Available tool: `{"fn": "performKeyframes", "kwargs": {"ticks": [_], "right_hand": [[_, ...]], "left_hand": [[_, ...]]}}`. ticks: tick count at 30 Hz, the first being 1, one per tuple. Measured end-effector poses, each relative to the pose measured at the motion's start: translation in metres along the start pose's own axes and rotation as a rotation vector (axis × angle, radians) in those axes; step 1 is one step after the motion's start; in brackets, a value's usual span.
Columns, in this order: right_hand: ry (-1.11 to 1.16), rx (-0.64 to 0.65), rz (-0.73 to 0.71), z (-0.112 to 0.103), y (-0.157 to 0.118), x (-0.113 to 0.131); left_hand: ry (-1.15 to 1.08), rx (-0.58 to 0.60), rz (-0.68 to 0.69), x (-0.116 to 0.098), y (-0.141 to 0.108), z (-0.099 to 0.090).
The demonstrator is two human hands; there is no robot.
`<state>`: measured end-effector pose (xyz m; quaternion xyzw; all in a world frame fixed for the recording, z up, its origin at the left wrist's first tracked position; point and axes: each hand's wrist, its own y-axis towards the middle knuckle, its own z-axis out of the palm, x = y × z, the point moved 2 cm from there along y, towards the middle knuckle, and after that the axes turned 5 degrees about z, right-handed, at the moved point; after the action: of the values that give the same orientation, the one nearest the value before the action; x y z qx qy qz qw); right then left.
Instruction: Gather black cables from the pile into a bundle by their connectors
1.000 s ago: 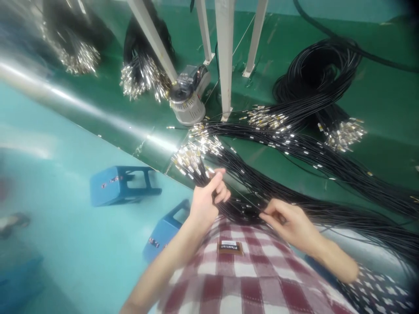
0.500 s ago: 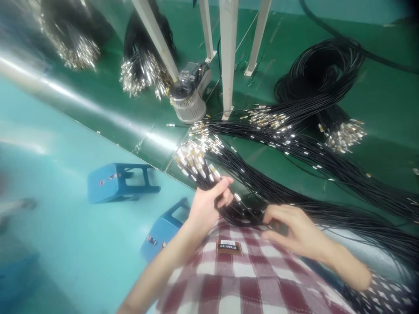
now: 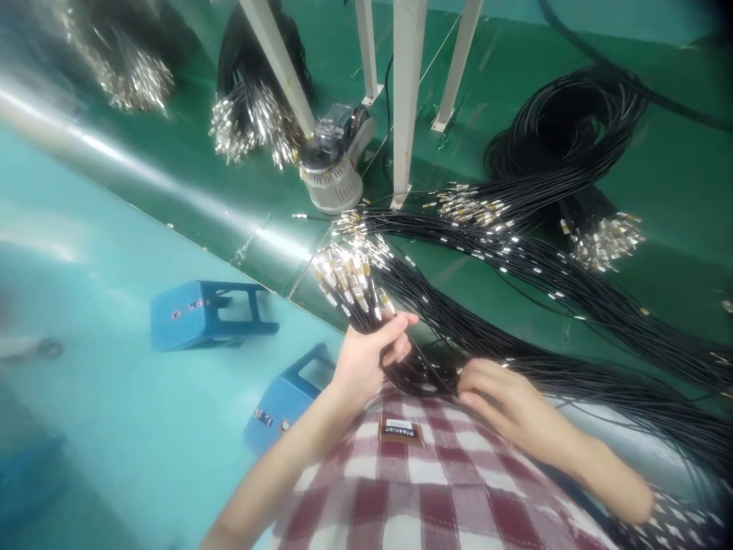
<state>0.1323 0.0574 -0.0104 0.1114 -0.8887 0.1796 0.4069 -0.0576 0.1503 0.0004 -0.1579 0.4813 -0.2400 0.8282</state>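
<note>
My left hand (image 3: pixel 372 351) is wrapped round a bundle of black cables (image 3: pixel 358 317), just above the plaid cloth over my lap. Their shiny metal ends, some with yellowish tags, fan out past my thumb, pointing away from me. One thin black cable (image 3: pixel 427 357) runs from the left hand towards my right hand (image 3: pixel 498 393). The right fingertips are pinched together at that cable, near the table's front edge; the exact contact is partly hidden. Beyond both hands, a long loose bundle of cables (image 3: pixel 481 325) lies across the green table (image 3: pixel 458 286).
A grey machine with a round base (image 3: pixel 332 187) stands beside white metal posts (image 3: pixel 405 99). Coiled cables (image 3: pixel 515 114) lie at the back right, more cable bundles (image 3: pixel 252 126) at the back left. Two blue stools (image 3: pixel 183 313) stand on the floor at left.
My right fingers have closed from a wider spread to a pinch. The single cable now stretches between my hands. My left hand still grips the bundle, its index finger reaching slightly further right.
</note>
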Motion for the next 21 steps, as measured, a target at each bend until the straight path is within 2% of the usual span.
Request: {"fn": "performKeyframes", "kwargs": {"ticks": [3,5,7,9,13,15,17,18,19,21], "right_hand": [[0.140,-0.058,0.001,-0.004,0.002,0.005],[0.279,-0.029,0.003,-0.003,0.013,0.016],[0.395,0.009,0.046,0.000,0.024,0.026],[0.458,-0.028,0.106,0.003,0.032,0.032],[0.371,-0.138,0.130,0.003,0.042,0.041],[0.285,-0.057,0.075,0.000,0.052,0.041],[0.259,0.061,0.075,-0.004,0.068,0.031],[0.228,0.078,0.122,-0.006,0.078,0.021],[0.184,0.063,0.193,-0.009,0.090,0.007],[-0.059,-0.092,0.374,-0.011,0.114,-0.024]], "left_hand": [[0.050,0.012,0.004,0.001,0.000,0.002],[0.076,0.025,-0.001,0.002,0.000,0.002],[0.077,0.029,0.008,0.002,0.001,0.001],[0.068,0.050,0.027,0.003,0.002,0.000],[0.061,0.125,0.005,0.003,0.003,-0.002],[0.054,0.101,-0.026,0.002,0.004,-0.004],[0.020,0.064,-0.043,0.000,0.004,-0.008],[-0.010,0.051,-0.043,0.000,0.004,-0.010],[-0.038,0.040,-0.039,-0.001,0.004,-0.013],[-0.068,0.013,-0.033,-0.001,0.004,-0.019]]}}
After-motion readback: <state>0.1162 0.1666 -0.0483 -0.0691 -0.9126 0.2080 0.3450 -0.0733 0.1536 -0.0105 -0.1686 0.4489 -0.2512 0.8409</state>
